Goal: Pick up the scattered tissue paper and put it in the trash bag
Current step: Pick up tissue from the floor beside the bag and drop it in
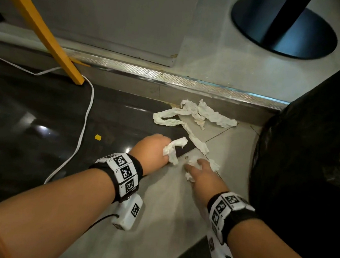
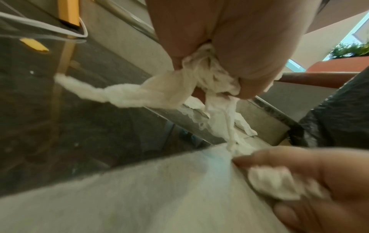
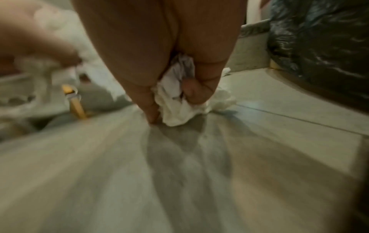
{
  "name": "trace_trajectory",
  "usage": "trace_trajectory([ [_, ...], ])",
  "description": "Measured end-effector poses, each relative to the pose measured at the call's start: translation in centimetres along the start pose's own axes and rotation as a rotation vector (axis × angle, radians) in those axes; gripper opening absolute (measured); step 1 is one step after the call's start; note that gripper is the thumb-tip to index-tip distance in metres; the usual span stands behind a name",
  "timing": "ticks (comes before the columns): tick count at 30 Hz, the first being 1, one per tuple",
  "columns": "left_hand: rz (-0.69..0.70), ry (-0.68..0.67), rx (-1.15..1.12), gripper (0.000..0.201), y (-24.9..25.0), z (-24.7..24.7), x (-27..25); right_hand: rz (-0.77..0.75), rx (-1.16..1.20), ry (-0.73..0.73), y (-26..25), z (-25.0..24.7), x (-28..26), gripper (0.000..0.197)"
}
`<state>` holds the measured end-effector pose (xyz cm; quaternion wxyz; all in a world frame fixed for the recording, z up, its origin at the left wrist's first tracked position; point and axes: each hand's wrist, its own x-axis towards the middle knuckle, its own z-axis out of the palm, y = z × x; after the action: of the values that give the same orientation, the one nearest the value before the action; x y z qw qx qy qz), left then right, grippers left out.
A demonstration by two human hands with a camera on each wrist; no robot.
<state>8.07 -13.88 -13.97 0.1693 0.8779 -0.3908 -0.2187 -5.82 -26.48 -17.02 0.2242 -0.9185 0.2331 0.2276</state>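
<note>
Tissue paper (image 1: 195,119) bunched inside curled fingers (image 3: 196,93) of both fists.

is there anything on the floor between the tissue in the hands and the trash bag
Nothing visible. The right hand grips a tissue wad beside the black trash bag, with only bare tile between them. The left hand grips a tissue strip slightly farther off.

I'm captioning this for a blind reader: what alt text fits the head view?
Two bare hands gather white tissue off the floor: the left hand grips a wad, the right hand clutches more beside it. Loose tissue strips lie ahead near a metal step edge, with a black trash bag at right.
</note>
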Motion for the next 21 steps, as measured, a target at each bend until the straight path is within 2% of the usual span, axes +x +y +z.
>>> trace_trajectory([
  [2, -0.003, 0.032, -0.028, 0.016, -0.5, -0.5, 1.1, -0.017, -0.024, 0.077, 0.2, 0.4, -0.8, 0.036],
  [4, -0.008, 0.028, -0.007, 0.044, -1.0, -0.9, 3.0, -0.054, -0.092, 0.020, 0.2, 0.6, -1.6, 0.018],
  [6, -0.035, -0.020, 0.081, 0.068, -1.4, -0.9, 5.2, -0.017, -0.034, -0.037, 0.2, 0.8, -2.9, 0.012],
  [7, -0.069, -0.061, 0.128, 0.076, -1.7, -0.8, 6.3, 0.028, 0.019, -0.047, 0.3, 0.9, -3.6, 0.016],
  [9, -0.150, -0.139, 0.215, 0.084, -2.2, -0.6, 7.9, 0.084, 0.046, -0.023, 0.6, 0.6, -4.4, 0.016],
  [11, -0.186, -0.164, 0.272, 0.076, -2.3, 0.0, 8.3, 0.095, 0.051, 0.036, 1.2, -0.2, -4.7, 0.007],
  [13, -0.165, -0.148, 0.278, 0.054, -2.1, 0.7, 7.8, 0.068, 0.050, 0.118, 2.0, -1.1, -4.5, 0.004],
  [15, -0.125, -0.151, 0.290, 0.040, -1.8, 1.3, 6.8, 0.036, 0.043, 0.204, 2.4, -1.9, -4.0, 0.013],
  [18, -0.083, -0.129, 0.196, 0.031, -1.3, 0.7, 4.5, 0.009, 0.104, 0.334, 2.4, -3.2, -2.6, 0.020],
  [21, -0.051, -0.115, 0.087, 0.016, -1.2, 0.0, 1.3, -0.014, 0.180, 0.388, 2.0, -4.8, -0.4, 0.030],
])
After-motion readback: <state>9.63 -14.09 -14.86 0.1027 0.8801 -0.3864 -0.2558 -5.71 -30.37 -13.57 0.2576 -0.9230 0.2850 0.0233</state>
